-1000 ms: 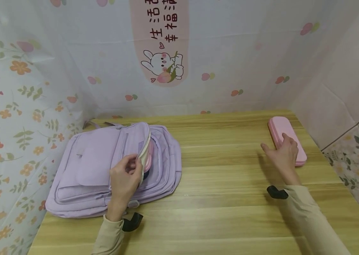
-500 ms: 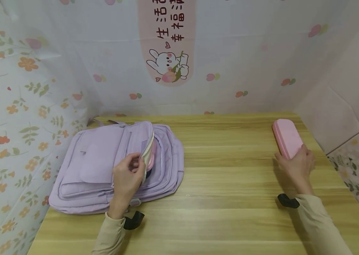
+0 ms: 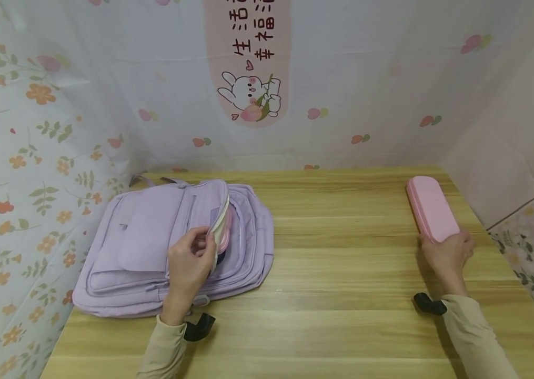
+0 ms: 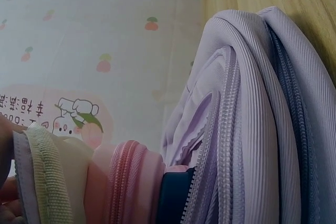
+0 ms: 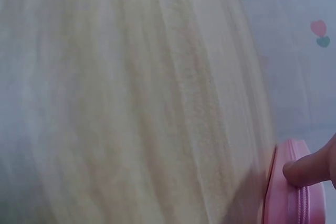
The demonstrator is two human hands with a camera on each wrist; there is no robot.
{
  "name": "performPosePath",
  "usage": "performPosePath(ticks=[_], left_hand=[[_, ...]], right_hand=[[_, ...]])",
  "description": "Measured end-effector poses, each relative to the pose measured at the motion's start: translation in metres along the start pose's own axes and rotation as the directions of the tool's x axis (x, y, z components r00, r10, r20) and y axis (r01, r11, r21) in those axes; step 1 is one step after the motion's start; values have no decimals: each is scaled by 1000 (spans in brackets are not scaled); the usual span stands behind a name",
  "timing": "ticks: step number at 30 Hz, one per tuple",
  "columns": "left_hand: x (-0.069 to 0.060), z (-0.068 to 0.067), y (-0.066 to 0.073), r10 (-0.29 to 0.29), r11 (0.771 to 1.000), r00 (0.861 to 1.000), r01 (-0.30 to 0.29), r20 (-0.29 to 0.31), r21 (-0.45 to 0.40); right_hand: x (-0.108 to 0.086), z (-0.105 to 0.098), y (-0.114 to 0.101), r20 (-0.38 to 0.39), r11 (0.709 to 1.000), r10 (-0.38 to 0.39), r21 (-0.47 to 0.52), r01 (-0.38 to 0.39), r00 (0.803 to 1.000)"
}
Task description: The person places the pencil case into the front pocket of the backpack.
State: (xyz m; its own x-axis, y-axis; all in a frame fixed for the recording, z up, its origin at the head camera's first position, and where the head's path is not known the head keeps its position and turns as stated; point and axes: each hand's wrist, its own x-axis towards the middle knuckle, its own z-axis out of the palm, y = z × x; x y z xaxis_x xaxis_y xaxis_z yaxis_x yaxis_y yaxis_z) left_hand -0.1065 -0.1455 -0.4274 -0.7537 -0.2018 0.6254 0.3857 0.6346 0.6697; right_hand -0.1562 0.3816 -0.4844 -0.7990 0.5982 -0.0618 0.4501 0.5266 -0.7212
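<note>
On the left of the table lies a lilac backpack (image 3: 148, 226), one pocket unzipped. My left hand (image 3: 190, 260) pinches the edge of its pocket flap (image 3: 221, 218) and holds it away from the bag. Inside the pocket, the left wrist view shows a pink zippered item (image 4: 139, 182) beside something dark blue (image 4: 175, 195). At the far right, my right hand (image 3: 449, 255) grips the near end of a pink pencil case (image 3: 432, 208), which lies lengthwise away from me. Its thumb (image 5: 310, 169) presses the case's side by the zip in the right wrist view; the other fingers are mostly hidden.
A wooden table (image 3: 323, 284) stretches between the backpack and the pencil case. Patterned curtains (image 3: 366, 79) hang behind and on the left. On the right stands a wall with floral tiles (image 3: 532, 252). A black wrist mount (image 3: 199, 327) sticks out from each sleeve.
My right hand has slid from over the pencil case's middle to its near end and taken hold there. The left hand keeps its pinch on the flap. The head view has shifted slightly.
</note>
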Motion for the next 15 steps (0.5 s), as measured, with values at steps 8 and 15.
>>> performPosePath(ticks=[8, 15], left_hand=[[0, 1, -1, -16, 1000, 1000, 16, 0, -10], [0, 1, 0, -23, 1000, 1000, 23, 2, -16]], right_hand=[[2, -1, 4, -51, 996, 76, 40, -74, 996], [1, 3, 4, -123, 997, 41, 72, -32, 992]])
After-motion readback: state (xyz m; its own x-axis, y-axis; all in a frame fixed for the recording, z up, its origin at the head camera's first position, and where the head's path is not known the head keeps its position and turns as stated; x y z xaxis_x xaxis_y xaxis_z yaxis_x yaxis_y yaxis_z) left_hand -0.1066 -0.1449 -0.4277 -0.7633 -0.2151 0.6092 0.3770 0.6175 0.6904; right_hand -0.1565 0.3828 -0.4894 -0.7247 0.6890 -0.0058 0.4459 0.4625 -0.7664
